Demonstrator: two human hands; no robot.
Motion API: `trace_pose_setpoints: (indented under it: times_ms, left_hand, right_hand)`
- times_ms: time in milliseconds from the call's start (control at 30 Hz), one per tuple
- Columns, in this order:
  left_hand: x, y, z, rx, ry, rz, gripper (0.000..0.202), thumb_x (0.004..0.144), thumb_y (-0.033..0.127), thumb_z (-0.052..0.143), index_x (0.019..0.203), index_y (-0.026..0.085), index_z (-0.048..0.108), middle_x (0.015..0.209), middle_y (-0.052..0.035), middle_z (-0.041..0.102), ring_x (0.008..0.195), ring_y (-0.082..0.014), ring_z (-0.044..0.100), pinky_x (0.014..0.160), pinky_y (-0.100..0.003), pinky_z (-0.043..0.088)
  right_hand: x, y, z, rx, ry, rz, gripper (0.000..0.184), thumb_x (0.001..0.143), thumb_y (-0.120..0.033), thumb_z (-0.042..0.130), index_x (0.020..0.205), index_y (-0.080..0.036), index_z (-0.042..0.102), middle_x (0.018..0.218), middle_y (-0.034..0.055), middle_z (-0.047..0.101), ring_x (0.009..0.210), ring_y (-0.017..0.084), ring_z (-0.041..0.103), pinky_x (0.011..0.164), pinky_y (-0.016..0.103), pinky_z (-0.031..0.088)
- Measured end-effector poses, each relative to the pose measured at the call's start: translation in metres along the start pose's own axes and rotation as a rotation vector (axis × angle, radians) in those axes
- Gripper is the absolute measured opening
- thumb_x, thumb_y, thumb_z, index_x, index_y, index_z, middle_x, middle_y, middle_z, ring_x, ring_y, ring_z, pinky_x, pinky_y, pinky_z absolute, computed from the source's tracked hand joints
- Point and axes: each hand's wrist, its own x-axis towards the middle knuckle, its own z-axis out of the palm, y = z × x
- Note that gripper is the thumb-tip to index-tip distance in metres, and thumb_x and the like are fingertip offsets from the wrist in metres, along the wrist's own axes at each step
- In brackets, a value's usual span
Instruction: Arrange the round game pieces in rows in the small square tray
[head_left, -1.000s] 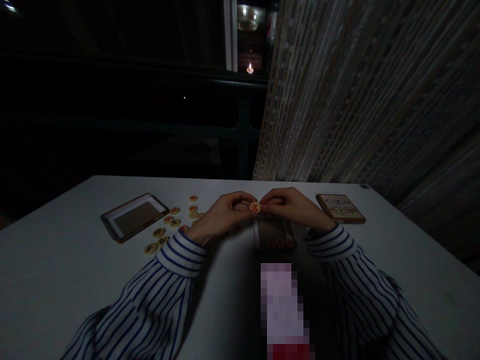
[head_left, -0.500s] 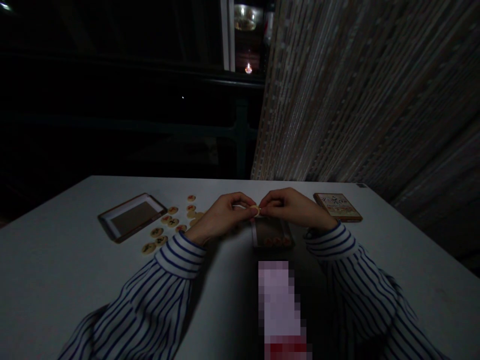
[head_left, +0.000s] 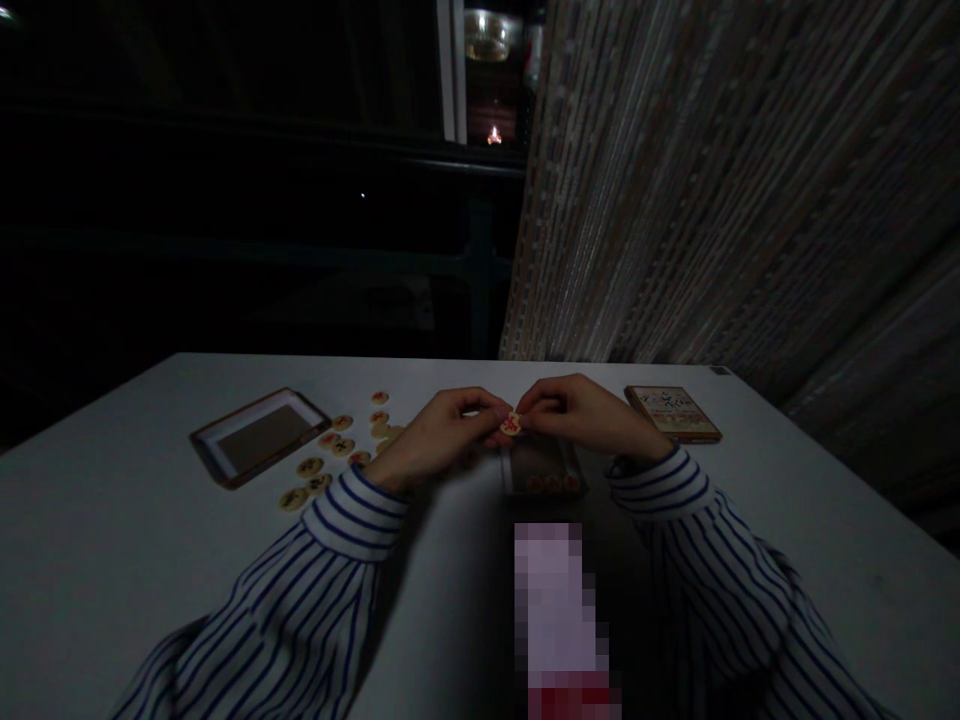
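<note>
My L hand (head_left: 448,430) and R hand (head_left: 583,410) both pinch one red-marked piece (head_left: 511,425), nr the far edge of small box (head_left: 538,460). In this box lie 3 pcs (head_left: 553,484); loose pcs (head_left: 309,467) are by my L sleeve (head_left: 356,512).

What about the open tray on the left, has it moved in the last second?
No, not visibly: the open tray sits the same against the far left corner of the white table; the whole view has just slid a little.

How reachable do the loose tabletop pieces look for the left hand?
Probably yes: the loose pieces lie beside the left hand with nothing visible between, though it is occupied with a round piece.
</note>
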Motion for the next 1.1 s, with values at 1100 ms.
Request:
trace_pose_setpoints:
  times_ms: [1100]
  left_hand:
    - [0.0007,-0.0005,0.0008,-0.122,-0.022,-0.044,0.022,0.065,0.026,0.062,0.082,0.013,0.061,0.069,-0.0013,0.063,0.061,-0.0087,0.055,0.056,-0.02,0.042]
  right_hand:
    - [-0.0028,-0.0011,-0.0037,-0.101,-0.052,-0.044,0.024,0.073,-0.026,0.051,0.092,-0.013,0.059,0.079,0.0034,0.064,0.071,0.013,0.058,0.063,0.024,0.045]
